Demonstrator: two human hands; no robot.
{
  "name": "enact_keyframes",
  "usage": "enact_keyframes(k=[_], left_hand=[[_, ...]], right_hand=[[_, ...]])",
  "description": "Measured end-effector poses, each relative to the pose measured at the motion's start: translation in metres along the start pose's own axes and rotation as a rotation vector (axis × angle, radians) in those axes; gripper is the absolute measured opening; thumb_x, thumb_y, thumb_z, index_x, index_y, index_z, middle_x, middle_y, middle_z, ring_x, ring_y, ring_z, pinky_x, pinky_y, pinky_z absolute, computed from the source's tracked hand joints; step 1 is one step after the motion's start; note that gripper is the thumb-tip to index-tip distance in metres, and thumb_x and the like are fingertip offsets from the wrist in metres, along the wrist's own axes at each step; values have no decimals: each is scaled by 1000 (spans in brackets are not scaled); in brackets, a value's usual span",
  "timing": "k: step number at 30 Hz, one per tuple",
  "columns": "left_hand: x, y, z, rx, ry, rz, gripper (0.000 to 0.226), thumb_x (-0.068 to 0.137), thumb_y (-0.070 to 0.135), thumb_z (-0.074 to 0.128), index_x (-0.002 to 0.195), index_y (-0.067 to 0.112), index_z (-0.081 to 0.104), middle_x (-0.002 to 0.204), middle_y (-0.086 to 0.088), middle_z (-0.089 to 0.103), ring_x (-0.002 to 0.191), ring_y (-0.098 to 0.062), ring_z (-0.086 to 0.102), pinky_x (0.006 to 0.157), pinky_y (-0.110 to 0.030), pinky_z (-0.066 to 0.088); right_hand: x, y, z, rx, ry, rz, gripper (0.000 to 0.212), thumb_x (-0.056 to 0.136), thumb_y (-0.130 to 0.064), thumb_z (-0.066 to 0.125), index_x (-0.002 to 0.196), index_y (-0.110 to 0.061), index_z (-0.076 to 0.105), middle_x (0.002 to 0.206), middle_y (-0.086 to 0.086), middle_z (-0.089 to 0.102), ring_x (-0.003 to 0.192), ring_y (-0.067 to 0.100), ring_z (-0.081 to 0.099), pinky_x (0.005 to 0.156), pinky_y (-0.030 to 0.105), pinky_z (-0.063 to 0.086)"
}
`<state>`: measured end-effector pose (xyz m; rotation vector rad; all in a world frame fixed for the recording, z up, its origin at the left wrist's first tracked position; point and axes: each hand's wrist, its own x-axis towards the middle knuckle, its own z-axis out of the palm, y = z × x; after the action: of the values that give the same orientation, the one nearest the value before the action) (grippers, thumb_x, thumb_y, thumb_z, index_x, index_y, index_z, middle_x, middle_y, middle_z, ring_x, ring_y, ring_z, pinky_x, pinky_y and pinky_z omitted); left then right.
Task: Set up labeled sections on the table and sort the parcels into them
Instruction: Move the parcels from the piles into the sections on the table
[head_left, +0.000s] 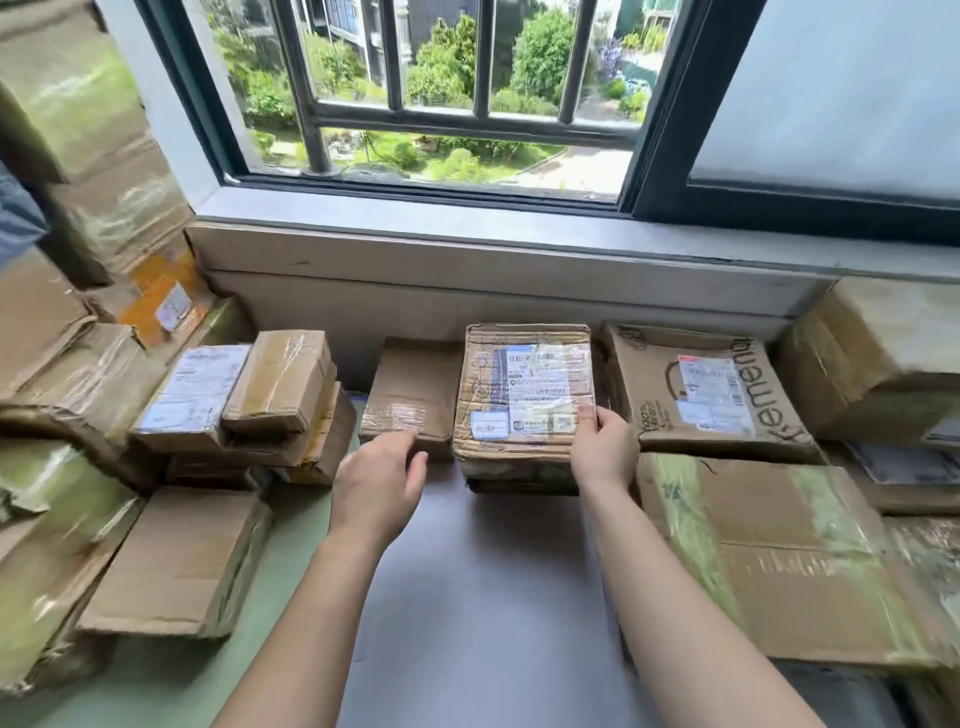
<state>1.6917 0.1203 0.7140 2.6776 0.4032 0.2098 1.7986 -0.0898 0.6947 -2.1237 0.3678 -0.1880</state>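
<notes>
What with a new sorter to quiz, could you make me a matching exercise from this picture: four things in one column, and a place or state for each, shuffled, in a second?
Things
1. left hand
2. right hand
3. printed box
4. taped box

Places or states
A. just right of the labelled box
B. grips the labelled box's near right corner
C. on top of the left stack
D. open, fingers by the plain box

Pairs: 1-D, 2-B, 3-A, 4-C
</notes>
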Motion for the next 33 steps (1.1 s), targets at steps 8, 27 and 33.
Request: enact_keyframes(k=[8,27,33], left_hand=[[21,-5,10,-7,0,-50,34,91,24,56,125,17,62,119,0,66,109,-23,60,89,-36,46],[33,-4,13,17,14,-43,35,91,23,58,124,15,62,120,-1,66,110,-22,61,91,-36,46],[25,-11,-20,39,139,-21,29,88,21,58,114,11,67,108,-4,70,98,-26,66,82,-39,52]], right_hand=[[38,15,34,-33,-119,54,29,101,-27,47,102,-10,70,100,15,71,97,37,60,78,35,42],[42,2,35,-12,-29,-184,35,92,-4,55,127,-4,61,123,15,65,115,31,58,97,32,40],[24,-44,39,119,-118,-317,25,90,-6,58,112,-8,70,102,7,73,96,22,67,89,32,49]])
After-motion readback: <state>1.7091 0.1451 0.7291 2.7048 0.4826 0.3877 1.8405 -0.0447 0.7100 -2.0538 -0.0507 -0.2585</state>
